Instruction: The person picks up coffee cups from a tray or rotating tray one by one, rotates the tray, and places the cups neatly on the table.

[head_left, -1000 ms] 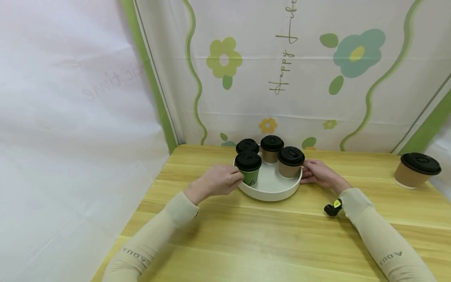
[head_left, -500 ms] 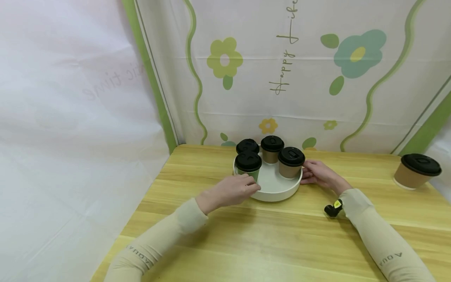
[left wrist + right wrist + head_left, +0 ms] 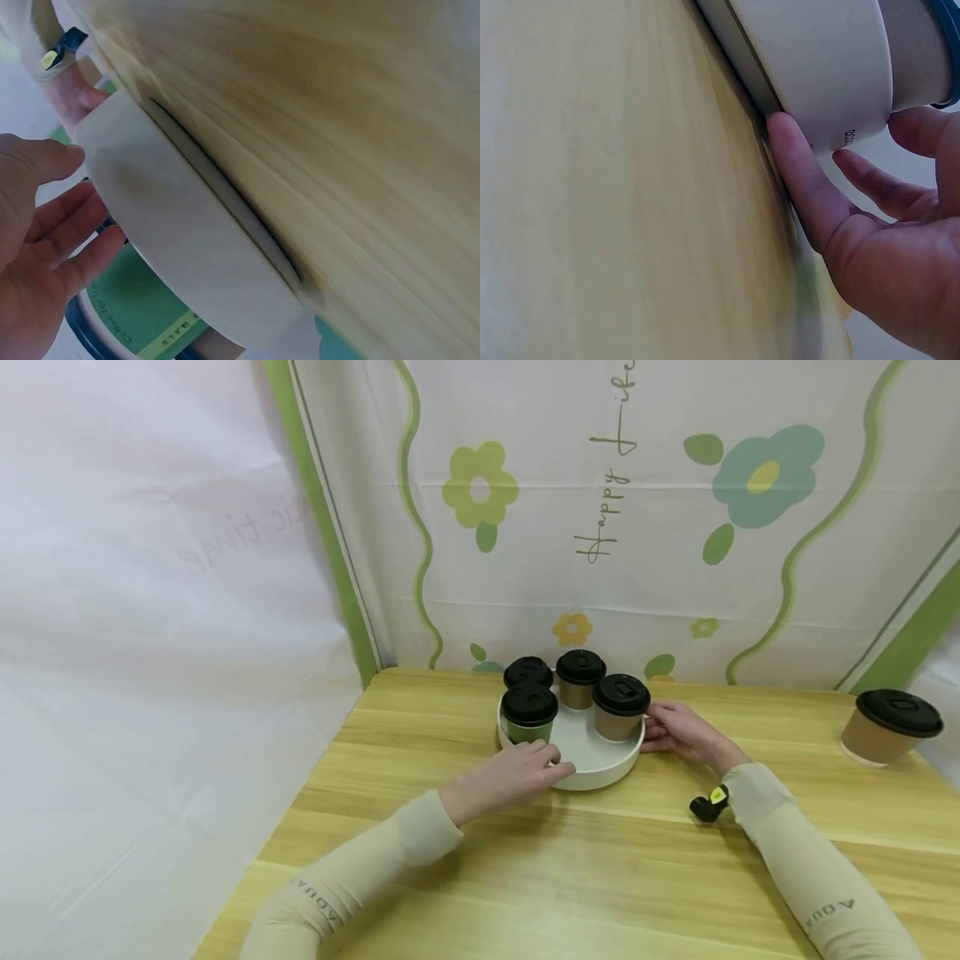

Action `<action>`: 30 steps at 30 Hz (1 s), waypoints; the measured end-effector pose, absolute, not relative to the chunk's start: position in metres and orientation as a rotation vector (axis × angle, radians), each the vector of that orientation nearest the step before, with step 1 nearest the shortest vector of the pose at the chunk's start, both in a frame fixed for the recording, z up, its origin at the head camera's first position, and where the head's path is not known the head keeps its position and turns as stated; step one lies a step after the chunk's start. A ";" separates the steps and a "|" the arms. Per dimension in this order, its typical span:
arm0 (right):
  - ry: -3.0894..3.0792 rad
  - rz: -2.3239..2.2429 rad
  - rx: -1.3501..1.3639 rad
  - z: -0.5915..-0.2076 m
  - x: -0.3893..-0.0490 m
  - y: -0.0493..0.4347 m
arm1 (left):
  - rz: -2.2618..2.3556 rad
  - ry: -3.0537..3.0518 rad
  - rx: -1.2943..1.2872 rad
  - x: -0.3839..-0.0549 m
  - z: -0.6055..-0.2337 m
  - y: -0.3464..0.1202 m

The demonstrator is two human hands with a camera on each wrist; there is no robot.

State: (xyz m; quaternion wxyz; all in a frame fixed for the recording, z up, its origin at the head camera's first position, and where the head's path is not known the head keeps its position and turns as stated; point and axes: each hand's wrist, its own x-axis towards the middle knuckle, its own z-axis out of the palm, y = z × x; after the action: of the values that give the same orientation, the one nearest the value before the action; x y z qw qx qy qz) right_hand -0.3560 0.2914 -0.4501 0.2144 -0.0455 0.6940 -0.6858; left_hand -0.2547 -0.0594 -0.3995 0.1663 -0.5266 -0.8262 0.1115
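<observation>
We see the white round tray [image 3: 600,772] on the wooden table [image 3: 570,877], carrying four lidded paper cups [image 3: 621,706]. Our left hand [image 3: 517,772] meets its near rim, fingers [image 3: 71,240] loosely spread, apparently touching rather than gripping. Our right hand [image 3: 678,733] rests at the far-right side, fingers [image 3: 799,161] straight against the wall. A fifth brown cup [image 3: 888,725] stands well apart, right.
</observation>
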 end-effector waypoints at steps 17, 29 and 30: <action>1.920 -1.899 -0.142 -0.453 -0.358 0.293 | 0.408 -2.299 -1.406 -0.262 -0.409 -0.055; 1.910 -1.913 -0.147 -0.453 -0.357 0.294 | 0.396 -2.344 -1.355 -0.272 -0.412 -0.072; 1.907 -1.913 -0.145 -0.453 -0.357 0.295 | 0.395 -2.356 -1.358 -0.273 -0.411 -0.074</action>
State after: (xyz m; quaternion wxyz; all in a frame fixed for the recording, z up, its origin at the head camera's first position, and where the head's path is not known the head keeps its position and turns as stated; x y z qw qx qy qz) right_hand -0.3572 0.2946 -0.4529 0.2163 -0.0523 0.6883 -0.6905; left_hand -0.2731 -0.0742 -0.4111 0.1959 -0.4846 -0.8408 0.1409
